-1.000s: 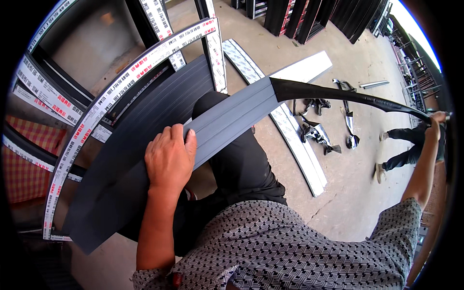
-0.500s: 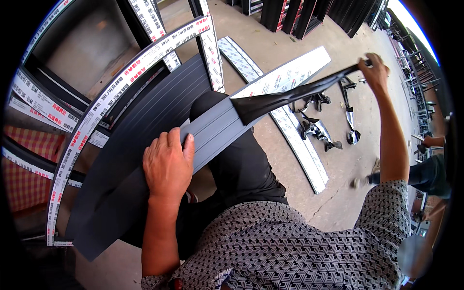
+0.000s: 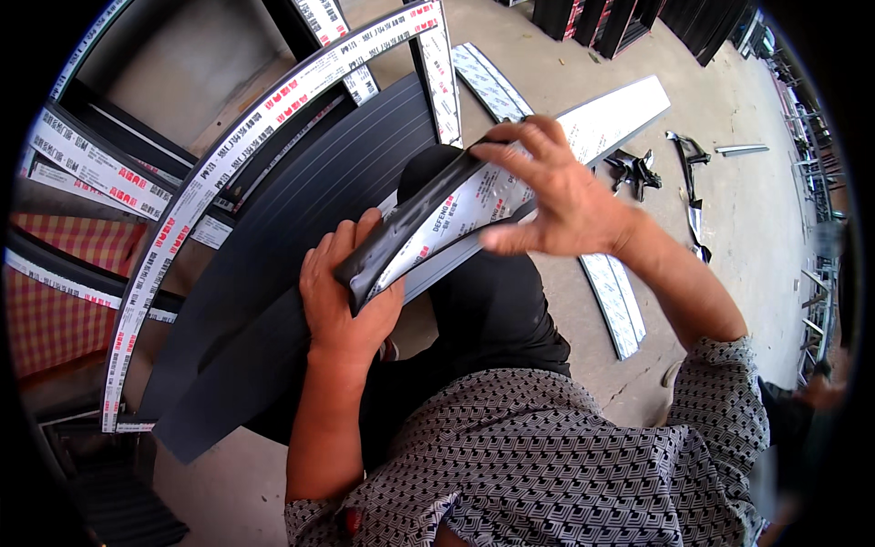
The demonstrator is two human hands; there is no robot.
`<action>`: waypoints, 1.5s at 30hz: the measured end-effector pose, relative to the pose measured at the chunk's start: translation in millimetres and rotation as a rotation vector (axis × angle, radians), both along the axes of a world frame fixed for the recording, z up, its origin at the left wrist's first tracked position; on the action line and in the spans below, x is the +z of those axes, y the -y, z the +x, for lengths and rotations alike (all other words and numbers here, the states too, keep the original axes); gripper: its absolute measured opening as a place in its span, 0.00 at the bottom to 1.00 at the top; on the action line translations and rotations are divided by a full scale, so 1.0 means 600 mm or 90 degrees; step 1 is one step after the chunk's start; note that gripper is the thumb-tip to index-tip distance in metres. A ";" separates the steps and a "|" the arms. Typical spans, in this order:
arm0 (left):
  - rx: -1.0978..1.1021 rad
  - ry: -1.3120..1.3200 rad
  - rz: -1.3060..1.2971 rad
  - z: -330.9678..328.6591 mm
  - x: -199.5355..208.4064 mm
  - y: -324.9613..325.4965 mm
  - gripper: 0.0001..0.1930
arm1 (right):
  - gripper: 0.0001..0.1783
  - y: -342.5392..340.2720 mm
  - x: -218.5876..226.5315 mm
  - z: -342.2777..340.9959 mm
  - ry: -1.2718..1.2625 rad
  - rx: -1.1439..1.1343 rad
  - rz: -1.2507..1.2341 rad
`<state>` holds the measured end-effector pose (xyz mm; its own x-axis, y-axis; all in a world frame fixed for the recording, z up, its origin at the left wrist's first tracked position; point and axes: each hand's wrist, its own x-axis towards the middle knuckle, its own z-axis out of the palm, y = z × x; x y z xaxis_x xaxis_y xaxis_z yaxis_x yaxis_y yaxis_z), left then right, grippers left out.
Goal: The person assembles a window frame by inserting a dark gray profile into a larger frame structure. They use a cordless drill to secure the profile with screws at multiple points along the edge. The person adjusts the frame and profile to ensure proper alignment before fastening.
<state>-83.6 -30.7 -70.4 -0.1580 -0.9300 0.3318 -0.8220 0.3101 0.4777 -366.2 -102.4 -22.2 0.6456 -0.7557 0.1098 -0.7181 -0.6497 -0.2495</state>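
My left hand (image 3: 351,287) is closed around a long grey panel strip (image 3: 436,276) and the loose end of its protective film (image 3: 437,232). The film is peeled up and folded back, with a dark face along one edge and a white printed face turned up. Over the strip is my right hand (image 3: 570,196), thumb and fingers spread apart; its fingertips touch the film's dark far edge, while the thumb is near the opposite edge. Farther out, the strip's surface (image 3: 620,114) looks bright white. Below the strip is my dark-trousered knee (image 3: 492,310).
Dark curved panels (image 3: 273,228) lie at the left beside frames (image 3: 196,196) wrapped in white printed tape. Another covered strip (image 3: 615,305) lies on the concrete floor, near crumpled film scraps (image 3: 638,173). A checked red cloth (image 3: 68,310) is at far left. Dark profiles (image 3: 597,23) stand at the back.
My right hand has come in from the far right to the strip, and its fingers have spread. The stretched film is now folded back, its end in my left hand.
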 end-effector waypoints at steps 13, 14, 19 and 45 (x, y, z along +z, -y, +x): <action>0.032 0.216 0.093 -0.029 0.027 0.001 0.30 | 0.16 0.003 -0.092 0.083 0.535 -0.289 0.029; 0.029 0.219 0.106 -0.033 0.030 0.001 0.32 | 0.17 0.002 -0.090 0.080 0.686 -0.415 0.149; -0.022 0.242 0.115 -0.048 0.037 0.010 0.40 | 0.31 0.015 -0.089 0.065 1.024 -0.527 0.361; -0.092 0.298 0.139 -0.124 0.025 0.048 0.57 | 0.14 0.078 0.262 -0.248 1.169 -0.439 -0.155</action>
